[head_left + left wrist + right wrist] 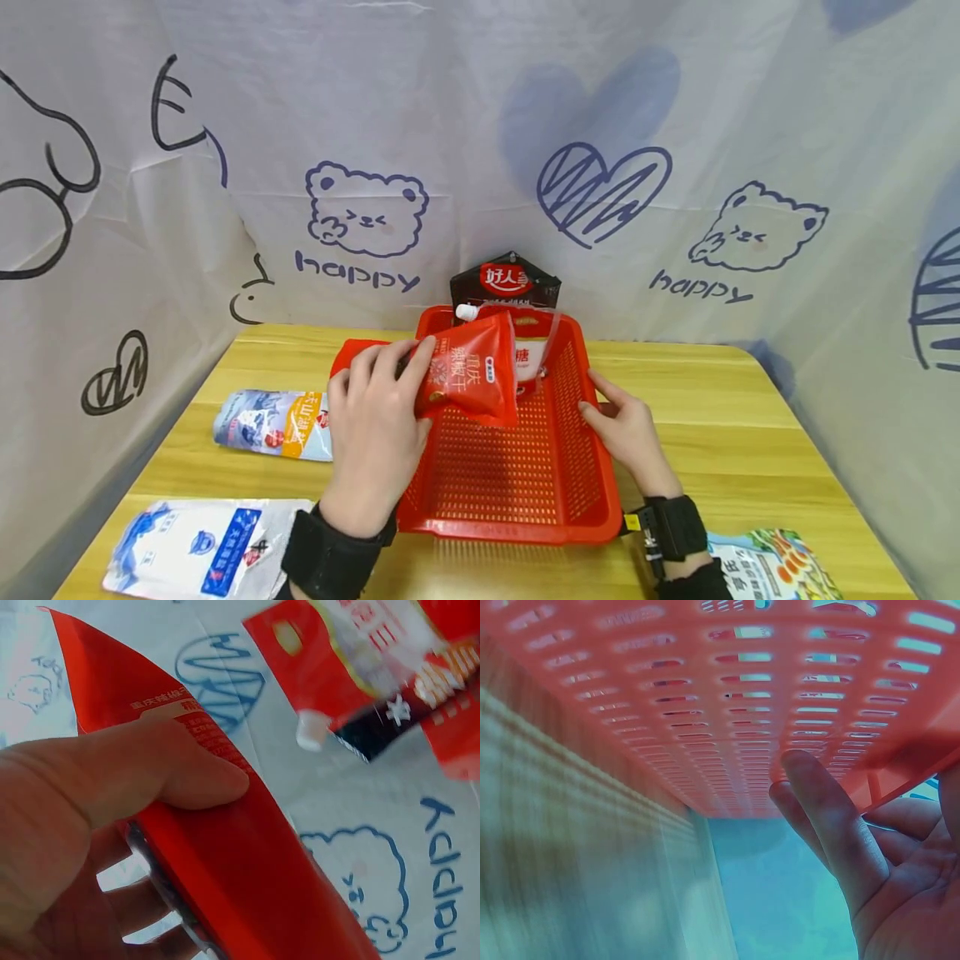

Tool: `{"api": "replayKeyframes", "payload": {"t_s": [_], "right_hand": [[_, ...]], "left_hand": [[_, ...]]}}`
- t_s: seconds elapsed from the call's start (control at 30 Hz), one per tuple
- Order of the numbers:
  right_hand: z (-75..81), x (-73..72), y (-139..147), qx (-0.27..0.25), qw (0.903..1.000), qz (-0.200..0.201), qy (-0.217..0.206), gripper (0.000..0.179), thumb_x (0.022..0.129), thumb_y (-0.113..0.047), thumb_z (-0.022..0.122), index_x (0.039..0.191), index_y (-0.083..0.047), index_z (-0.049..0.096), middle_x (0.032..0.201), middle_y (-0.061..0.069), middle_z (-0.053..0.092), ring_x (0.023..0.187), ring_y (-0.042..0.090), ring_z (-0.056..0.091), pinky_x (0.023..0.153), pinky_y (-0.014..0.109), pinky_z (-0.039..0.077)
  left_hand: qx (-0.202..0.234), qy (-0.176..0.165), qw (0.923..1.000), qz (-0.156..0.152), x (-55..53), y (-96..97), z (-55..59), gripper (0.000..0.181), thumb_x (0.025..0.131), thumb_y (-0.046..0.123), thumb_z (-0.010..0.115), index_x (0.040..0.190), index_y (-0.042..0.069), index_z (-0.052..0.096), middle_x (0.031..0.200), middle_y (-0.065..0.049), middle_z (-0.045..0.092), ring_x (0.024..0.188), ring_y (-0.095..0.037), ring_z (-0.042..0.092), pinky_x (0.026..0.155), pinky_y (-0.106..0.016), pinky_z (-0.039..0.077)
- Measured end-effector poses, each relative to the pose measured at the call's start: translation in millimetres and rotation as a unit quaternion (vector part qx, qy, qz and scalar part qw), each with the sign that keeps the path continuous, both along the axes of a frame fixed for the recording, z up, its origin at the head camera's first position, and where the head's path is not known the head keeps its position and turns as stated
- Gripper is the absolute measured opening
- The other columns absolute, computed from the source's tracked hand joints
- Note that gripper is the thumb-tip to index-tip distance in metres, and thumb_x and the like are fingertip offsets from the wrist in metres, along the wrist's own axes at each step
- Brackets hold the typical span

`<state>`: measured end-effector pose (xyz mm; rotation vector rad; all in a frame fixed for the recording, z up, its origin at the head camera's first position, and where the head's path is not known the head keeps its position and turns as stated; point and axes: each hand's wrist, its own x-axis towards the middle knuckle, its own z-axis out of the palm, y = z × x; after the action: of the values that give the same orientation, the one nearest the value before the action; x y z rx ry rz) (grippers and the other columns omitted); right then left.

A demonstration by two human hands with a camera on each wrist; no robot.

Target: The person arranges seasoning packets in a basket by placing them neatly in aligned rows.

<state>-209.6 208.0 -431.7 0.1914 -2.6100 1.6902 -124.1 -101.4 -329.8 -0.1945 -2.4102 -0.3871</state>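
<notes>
My left hand (378, 433) grips a red packet of dried chili (468, 371) over the left side of the red plastic basket (510, 535). In the left wrist view the thumb lies across the packet's face, with fingers behind it. My right hand (626, 429) holds the basket's right rim, and the right wrist view shows fingers against its slotted outer wall. At the far end inside stand a black packet (506, 283) with a red label and a red-and-white bag (529, 358), partly hidden by the chili packet. A white spout cap (467, 312) shows beside them.
Left of the basket lie a blue-and-orange packet (273, 423) and a white-and-blue pouch (202, 546). Some red packaging (348, 354) shows behind my left hand. A green-and-white packet (776, 567) lies at front right. A drawn-on white cloth (480, 167) hangs behind the wooden table (690, 383).
</notes>
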Motion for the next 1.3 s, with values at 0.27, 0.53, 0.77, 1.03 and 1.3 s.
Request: {"api": "replayKeyframes", "payload": {"t_s": [0.27, 0.53, 0.77, 1.03, 1.3], "right_hand": [[-1.6, -0.8, 1, 0.007, 1.0, 0.002, -0.001, 0.061, 0.103, -0.016, 0.066, 0.158, -0.008, 0.043, 0.123, 0.029, 0.069, 0.097, 0.033, 0.074, 0.069, 0.032, 0.064], [-0.6, -1.8, 4, 0.01, 0.9998, 0.019, 0.003, 0.063, 0.103, -0.02, 0.067, 0.159, -0.006, 0.041, 0.123, 0.03, 0.068, 0.094, 0.032, 0.075, 0.068, 0.033, 0.064], [10.1, 0.1, 15, 0.061, 0.997, 0.044, 0.016, 0.067, 0.103, -0.032, 0.068, 0.159, -0.008, 0.041, 0.133, 0.03, 0.065, 0.107, 0.039, 0.072, 0.077, 0.041, 0.064], [42.7, 19.1, 25, 0.092, 0.9884, -0.007, 0.121, 0.055, 0.104, -0.027, 0.066, 0.153, -0.008, 0.051, 0.15, 0.017, 0.057, 0.125, 0.035, 0.064, 0.093, 0.035, 0.059], [74.0, 44.6, -5, -0.004, 0.9857, -0.007, 0.168, 0.047, 0.103, -0.015, 0.066, 0.15, -0.012, 0.056, 0.148, 0.01, 0.059, 0.121, 0.024, 0.066, 0.088, 0.014, 0.054]], "left_hand": [[-0.033, -0.008, 0.9989, -0.032, 6.9, 20.9, -6.3, 0.077, 0.071, 0.016, 0.095, 0.141, 0.017, 0.065, 0.133, -0.011, 0.064, 0.121, -0.035, 0.053, 0.093, -0.057, 0.045], [-0.045, -0.014, 0.9978, -0.048, 9.7, 32.0, -8.3, 0.076, 0.069, 0.018, 0.097, 0.139, 0.017, 0.067, 0.132, -0.011, 0.065, 0.121, -0.034, 0.054, 0.094, -0.056, 0.046], [-0.04, -0.003, 0.9977, -0.054, 10.9, 34.4, -8.8, 0.067, 0.074, 0.013, 0.093, 0.136, 0.017, 0.069, 0.131, -0.011, 0.066, 0.121, -0.034, 0.055, 0.094, -0.056, 0.046], [-0.034, 0.006, 0.9975, -0.061, 9.8, 34.8, -9.5, 0.064, 0.075, 0.009, 0.091, 0.135, 0.017, 0.07, 0.13, -0.011, 0.067, 0.12, -0.035, 0.056, 0.095, -0.057, 0.046], [-0.033, 0.005, 0.9973, -0.065, 9.5, 34.3, -10.0, 0.069, 0.072, 0.011, 0.094, 0.136, 0.017, 0.069, 0.13, -0.011, 0.066, 0.12, -0.034, 0.055, 0.095, -0.057, 0.045]]}}
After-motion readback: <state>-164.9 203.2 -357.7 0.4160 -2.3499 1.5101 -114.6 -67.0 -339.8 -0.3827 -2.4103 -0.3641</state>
